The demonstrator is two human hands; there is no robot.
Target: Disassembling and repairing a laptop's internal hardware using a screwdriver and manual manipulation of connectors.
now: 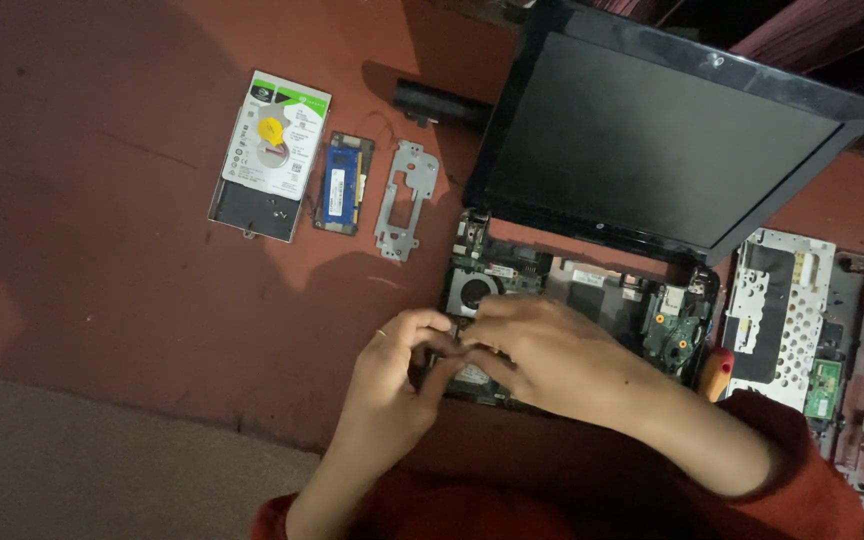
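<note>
Head view, hard drive [270,155], memory module [342,183], metal bracket [406,199] beside opened laptop [592,290]

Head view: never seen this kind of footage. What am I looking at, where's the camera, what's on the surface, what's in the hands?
There is one picture, taken by a camera worn on a person's head and looking down at their own two bare hands. There is no robot here.

The surface is a reddish-brown table. On it sits an opened black laptop with its dark screen tilted up and its green circuit board exposed, a round fan showing at the board's left end.

To the left lie three removed parts in a row: a silver rectangular hard drive with a white label, a small blue memory stick and a grey metal bracket. At the right lies a perforated metal plate with cover parts.

The left hand and right hand meet over the board's near edge, fingertips close together. Whatever they pinch is too small or hidden to tell.
</note>
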